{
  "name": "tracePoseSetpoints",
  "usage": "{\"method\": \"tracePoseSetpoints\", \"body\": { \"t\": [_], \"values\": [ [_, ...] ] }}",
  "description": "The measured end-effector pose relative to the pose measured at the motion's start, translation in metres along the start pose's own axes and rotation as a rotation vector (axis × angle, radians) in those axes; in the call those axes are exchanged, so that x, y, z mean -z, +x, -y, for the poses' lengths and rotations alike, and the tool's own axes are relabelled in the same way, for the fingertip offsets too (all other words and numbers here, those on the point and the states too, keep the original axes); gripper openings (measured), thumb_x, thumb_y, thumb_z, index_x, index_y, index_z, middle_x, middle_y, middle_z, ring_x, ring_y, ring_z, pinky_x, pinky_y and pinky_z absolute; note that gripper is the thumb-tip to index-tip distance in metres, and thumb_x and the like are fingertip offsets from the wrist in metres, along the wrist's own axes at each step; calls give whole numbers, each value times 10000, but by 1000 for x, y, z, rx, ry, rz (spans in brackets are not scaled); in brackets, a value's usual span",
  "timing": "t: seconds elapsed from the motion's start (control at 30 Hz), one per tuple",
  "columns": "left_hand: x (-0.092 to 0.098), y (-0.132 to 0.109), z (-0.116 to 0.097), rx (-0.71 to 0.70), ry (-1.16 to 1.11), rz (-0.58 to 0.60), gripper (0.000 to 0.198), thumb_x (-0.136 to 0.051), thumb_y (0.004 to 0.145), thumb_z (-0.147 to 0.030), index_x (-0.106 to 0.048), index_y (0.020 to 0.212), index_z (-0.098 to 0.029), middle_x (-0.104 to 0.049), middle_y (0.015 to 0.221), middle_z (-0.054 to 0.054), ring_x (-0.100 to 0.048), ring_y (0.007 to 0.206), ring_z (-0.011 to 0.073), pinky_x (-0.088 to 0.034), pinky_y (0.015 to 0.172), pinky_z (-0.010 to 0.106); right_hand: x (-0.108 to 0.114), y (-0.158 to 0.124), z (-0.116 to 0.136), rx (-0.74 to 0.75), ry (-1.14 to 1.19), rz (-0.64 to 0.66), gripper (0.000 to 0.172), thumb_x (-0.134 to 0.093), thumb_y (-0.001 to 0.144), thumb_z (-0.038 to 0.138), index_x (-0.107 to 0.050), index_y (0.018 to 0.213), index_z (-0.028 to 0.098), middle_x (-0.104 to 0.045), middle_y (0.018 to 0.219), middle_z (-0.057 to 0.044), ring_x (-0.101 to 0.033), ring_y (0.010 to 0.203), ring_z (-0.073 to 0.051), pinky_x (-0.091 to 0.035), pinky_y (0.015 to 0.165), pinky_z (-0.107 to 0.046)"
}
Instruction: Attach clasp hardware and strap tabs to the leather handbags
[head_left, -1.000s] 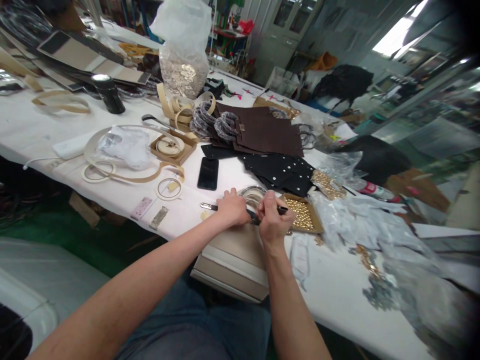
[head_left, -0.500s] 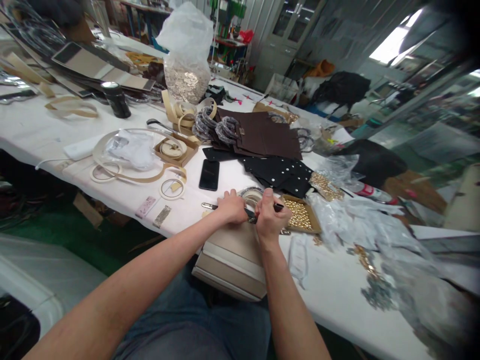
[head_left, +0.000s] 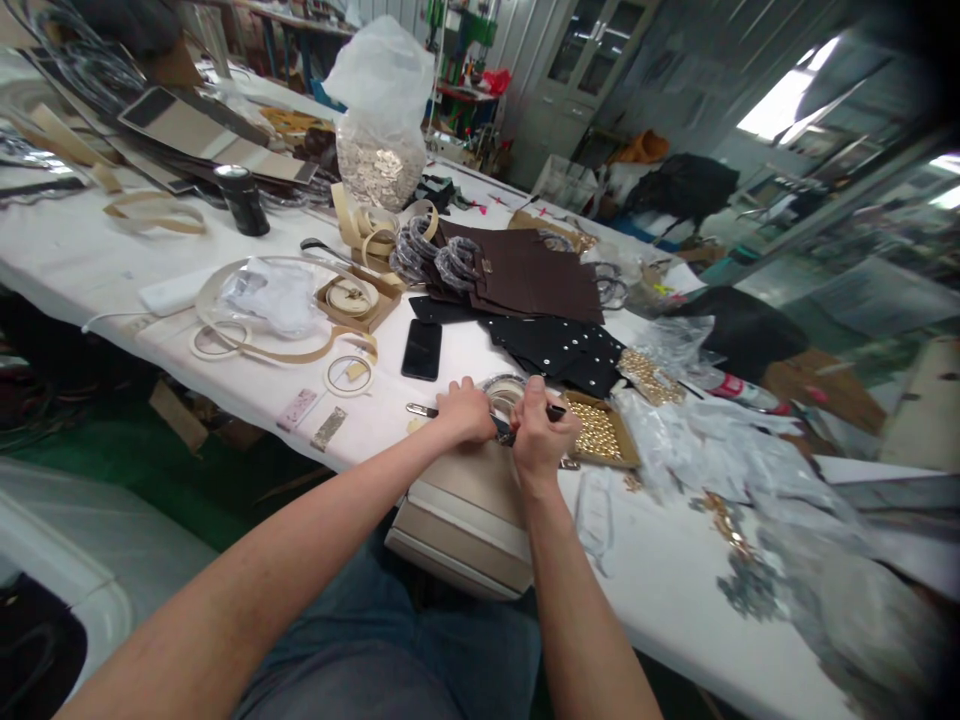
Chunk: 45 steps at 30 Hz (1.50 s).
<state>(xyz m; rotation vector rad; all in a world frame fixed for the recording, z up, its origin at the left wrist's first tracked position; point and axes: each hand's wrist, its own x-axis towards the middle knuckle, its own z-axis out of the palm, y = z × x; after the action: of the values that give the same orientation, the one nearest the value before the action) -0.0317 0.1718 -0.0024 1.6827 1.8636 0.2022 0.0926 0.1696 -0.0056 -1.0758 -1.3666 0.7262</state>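
A beige bag with a boxy shape lies at the table's front edge, partly over my lap. At its far end, my left hand presses down with the fingers curled over it. My right hand is a fist, thumb up, around a black-handled tool; its tip is hidden near the left fingers. Between and beyond the hands shows a pale looped handle wrapped in plastic. A thin metal tool sticks out to the left of my left hand.
Right of my hands stands a box of gold-coloured metal pieces. A phone, black studded panels and dark brown bag pieces lie beyond. Rolls of beige strip are to the left, plastic bags to the right.
The view has shifted slightly, so the table things appear a little further right on the left side. Both hands keep their places on the bag.
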Motion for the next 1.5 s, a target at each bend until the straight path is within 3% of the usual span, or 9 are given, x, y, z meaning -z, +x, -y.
{"method": "tracePoseSetpoints", "body": {
  "t": [0.33, 0.53, 0.63, 0.8, 1.13, 1.23, 1.33, 1.43, 1.5],
  "values": [
    [-4, 3, 2, -17, 1, -7, 473, -739, 878, -525, -754, 1299, -309, -521, 1542, 158, -503, 1421, 412, -509, 1152, 607, -4, 2, -5, -9, 26, 3, 634, -723, 1038, 655, -534, 608, 229, -498, 542, 37, -454, 482, -119, -359, 459, -267],
    [-4, 1, -1, 2, -55, -32, 481, -770, 832, -447, -782, 1296, -322, -531, 1541, 162, -506, 1404, 429, -517, 1118, 650, 13, 10, -11, -94, 375, -168, 670, -722, 1045, 629, -335, 638, 263, -303, 512, 106, -259, 387, -79, -224, 352, -238],
    [-4, 0, -1, 10, -69, -39, 456, -761, 833, -419, -791, 1275, -312, -535, 1530, 162, -513, 1387, 424, -517, 1118, 661, 19, 2, -9, -55, 409, -180, 679, -682, 1083, 591, -294, 637, 257, -274, 512, 104, -236, 389, -77, -224, 361, -234],
    [-6, -1, 1, 2, -84, -52, 416, -754, 843, -425, -798, 1243, -321, -540, 1509, 147, -513, 1368, 413, -522, 1114, 639, 15, -16, 2, 35, 344, -87, 627, -706, 1098, 507, -394, 624, 240, -338, 545, 78, -344, 437, -94, -287, 416, -255],
    [-5, 0, 3, 16, -86, -28, 469, -773, 842, -455, -774, 1299, -349, -539, 1531, 130, -491, 1389, 394, -506, 1137, 614, 10, -15, 5, -6, 356, 54, 637, -738, 1085, 492, -405, 611, 226, -340, 557, 81, -330, 448, -79, -271, 424, -232],
    [-6, -1, 5, -1, -87, -38, 455, -776, 837, -449, -788, 1280, -346, -538, 1529, 131, -496, 1374, 400, -509, 1123, 622, 5, -15, 4, -17, 338, -21, 641, -740, 1080, 518, -398, 621, 230, -340, 555, 87, -336, 437, -74, -275, 402, -217],
    [-5, -3, 6, -26, -89, -48, 428, -760, 853, -466, -803, 1258, -332, -535, 1523, 150, -508, 1359, 405, -521, 1096, 631, -3, -8, -1, -54, 271, -208, 646, -729, 1075, 561, -390, 622, 249, -348, 528, 89, -341, 410, -80, -291, 363, -219],
    [-4, -4, 7, -33, -89, -50, 435, -741, 875, -536, -805, 1250, -324, -533, 1521, 158, -503, 1364, 412, -516, 1096, 635, -14, 11, -11, -167, 134, -421, 643, -715, 1052, 629, -402, 613, 279, -413, 498, 63, -400, 388, -114, -331, 318, -252],
    [-3, -4, 7, -36, -82, -45, 441, -745, 875, -546, -803, 1249, -320, -530, 1526, 156, -498, 1368, 416, -510, 1102, 634, -22, 28, -19, -269, 21, -480, 615, -735, 1025, 639, -445, 612, 287, -479, 496, 33, -454, 388, -140, -340, 296, -275]
  ]
}}
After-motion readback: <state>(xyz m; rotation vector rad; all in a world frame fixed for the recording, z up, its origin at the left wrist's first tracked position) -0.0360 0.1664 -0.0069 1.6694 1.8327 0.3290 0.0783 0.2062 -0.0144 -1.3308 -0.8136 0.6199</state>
